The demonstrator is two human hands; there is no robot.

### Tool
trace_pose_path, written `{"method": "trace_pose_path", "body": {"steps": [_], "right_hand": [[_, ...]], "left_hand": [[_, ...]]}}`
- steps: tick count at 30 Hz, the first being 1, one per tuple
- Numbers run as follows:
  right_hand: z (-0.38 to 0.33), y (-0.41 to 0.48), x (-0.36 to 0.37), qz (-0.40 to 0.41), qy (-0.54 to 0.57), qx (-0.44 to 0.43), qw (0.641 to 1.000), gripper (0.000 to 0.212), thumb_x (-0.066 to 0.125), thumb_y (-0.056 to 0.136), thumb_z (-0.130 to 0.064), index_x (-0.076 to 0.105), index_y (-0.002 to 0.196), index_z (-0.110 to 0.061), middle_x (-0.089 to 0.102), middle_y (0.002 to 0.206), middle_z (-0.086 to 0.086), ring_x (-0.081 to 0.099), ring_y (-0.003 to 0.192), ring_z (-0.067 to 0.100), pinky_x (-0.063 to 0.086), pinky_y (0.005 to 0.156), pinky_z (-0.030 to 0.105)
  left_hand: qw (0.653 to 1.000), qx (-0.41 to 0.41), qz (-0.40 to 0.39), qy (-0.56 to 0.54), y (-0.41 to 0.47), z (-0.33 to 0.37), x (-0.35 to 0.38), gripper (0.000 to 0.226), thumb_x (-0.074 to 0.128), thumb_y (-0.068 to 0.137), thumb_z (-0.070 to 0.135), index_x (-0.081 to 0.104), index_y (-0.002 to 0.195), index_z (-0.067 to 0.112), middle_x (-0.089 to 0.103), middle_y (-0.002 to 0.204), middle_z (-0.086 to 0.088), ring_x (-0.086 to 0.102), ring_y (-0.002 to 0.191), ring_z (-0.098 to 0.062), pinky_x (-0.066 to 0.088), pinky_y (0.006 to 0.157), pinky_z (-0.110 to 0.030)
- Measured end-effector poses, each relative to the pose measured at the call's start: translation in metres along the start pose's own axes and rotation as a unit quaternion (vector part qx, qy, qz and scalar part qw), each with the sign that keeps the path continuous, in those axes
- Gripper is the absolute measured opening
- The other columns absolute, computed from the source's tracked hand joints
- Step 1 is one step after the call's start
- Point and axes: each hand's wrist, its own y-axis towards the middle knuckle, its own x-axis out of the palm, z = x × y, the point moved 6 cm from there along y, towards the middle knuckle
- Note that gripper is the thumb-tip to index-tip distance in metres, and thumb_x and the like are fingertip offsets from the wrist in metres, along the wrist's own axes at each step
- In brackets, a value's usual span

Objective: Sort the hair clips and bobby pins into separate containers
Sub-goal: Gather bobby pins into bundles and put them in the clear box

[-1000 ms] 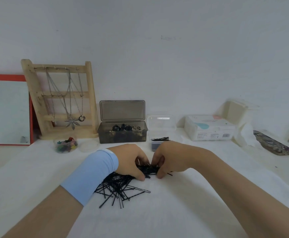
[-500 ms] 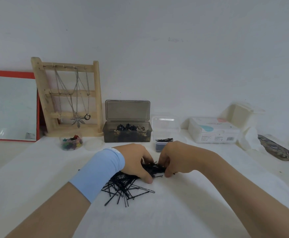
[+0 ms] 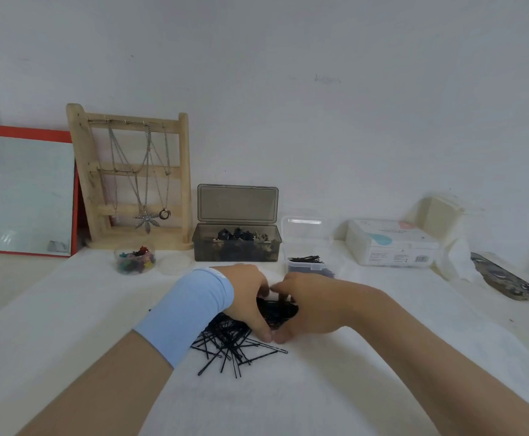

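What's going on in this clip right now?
A person is sorting hair accessories on a white cloth. The left hand and right hand are cupped together around a bunch of black bobby pins, thumbs touching at the front. More loose pins are scattered under the left wrist. Behind them, a small clear box already holds some pins, and an open grey box holds clips. Neither box has its lid shut.

A single head-worn wide-angle view looks forward and slightly down over a white table (image 3: 68, 341) toward a plain wall (image 3: 288, 73). The person's forearms enter from the near edge, close to the lens. The wide lens curves the table's far edge.
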Motion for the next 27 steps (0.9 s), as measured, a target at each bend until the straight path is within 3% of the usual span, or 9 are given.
{"method": "trace_pose_path", "body": {"steps": [3, 7, 14, 19, 22, 25, 27], "right_hand": [[0.001, 0.007, -0.002, -0.008, -0.011, 0.002, 1.000, 0.045, 0.075, 0.078, -0.051, 0.069, 0.117, -0.029, 0.063, 0.102, -0.008, 0.061, 0.091, 0.016, 0.042, 0.062, 0.022], [-0.005, 0.012, -0.006, -0.016, -0.034, -0.005, 0.999, 0.045, 0.074, 0.081, -0.047, 0.066, 0.121, -0.027, 0.060, 0.100, -0.006, 0.060, 0.091, 0.018, 0.037, 0.057, 0.021], [-0.013, 0.018, -0.007, -0.030, -0.078, -0.013, 0.996, 0.031, 0.064, 0.093, -0.034, 0.067, 0.120, -0.020, 0.063, 0.100, 0.000, 0.059, 0.089, 0.021, 0.036, 0.058, 0.023], [-0.014, 0.019, -0.007, 0.023, -0.045, -0.023, 0.998, 0.025, 0.057, 0.097, -0.037, 0.065, 0.117, -0.023, 0.065, 0.111, -0.001, 0.059, 0.104, 0.019, 0.030, 0.056, 0.017], [-0.009, 0.016, -0.007, 0.028, -0.022, -0.030, 0.999, 0.023, 0.056, 0.097, -0.038, 0.064, 0.114, -0.025, 0.066, 0.109, -0.005, 0.059, 0.102, 0.015, 0.039, 0.064, 0.018], [0.000, 0.012, -0.008, -0.005, -0.019, -0.015, 1.000, 0.020, 0.054, 0.096, -0.037, 0.062, 0.110, -0.026, 0.064, 0.099, -0.004, 0.059, 0.092, 0.017, 0.051, 0.078, 0.035], [0.010, 0.008, -0.013, -0.031, -0.004, 0.000, 1.000, 0.016, 0.051, 0.097, -0.031, 0.062, 0.106, -0.024, 0.065, 0.090, -0.004, 0.060, 0.085, 0.019, 0.051, 0.075, 0.037]], "left_hand": [[1.000, -0.018, -0.002, 0.009, -0.002, -0.010, -0.004, 0.081, 0.077, 0.061, 0.068, 0.059, 0.129, 0.028, 0.060, 0.118, 0.011, 0.059, 0.102, -0.014, 0.052, 0.092, -0.034], [1.000, 0.000, 0.015, -0.006, -0.001, -0.014, -0.008, 0.065, 0.078, 0.067, 0.062, 0.067, 0.123, 0.030, 0.061, 0.102, 0.015, 0.060, 0.092, -0.011, 0.052, 0.085, -0.027], [0.999, -0.004, 0.005, -0.040, -0.002, -0.025, -0.009, 0.073, 0.079, 0.060, 0.065, 0.063, 0.124, 0.032, 0.065, 0.116, 0.016, 0.061, 0.101, -0.010, 0.052, 0.093, -0.032], [0.998, -0.003, 0.016, -0.056, -0.007, -0.032, -0.014, 0.064, 0.077, 0.067, 0.064, 0.067, 0.121, 0.032, 0.064, 0.106, 0.017, 0.061, 0.096, -0.008, 0.049, 0.085, -0.025], [0.998, -0.006, 0.023, -0.058, -0.009, -0.034, -0.016, 0.063, 0.076, 0.068, 0.063, 0.067, 0.121, 0.032, 0.062, 0.105, 0.018, 0.060, 0.097, -0.008, 0.049, 0.086, -0.026], [0.998, -0.014, 0.014, -0.058, -0.010, -0.037, -0.017, 0.061, 0.077, 0.068, 0.063, 0.066, 0.121, 0.034, 0.062, 0.108, 0.020, 0.059, 0.100, -0.008, 0.049, 0.094, -0.030], [0.998, -0.020, 0.001, -0.065, -0.011, -0.040, -0.016, 0.057, 0.077, 0.070, 0.061, 0.067, 0.120, 0.036, 0.063, 0.110, 0.020, 0.059, 0.102, -0.008, 0.049, 0.097, -0.032]]}}
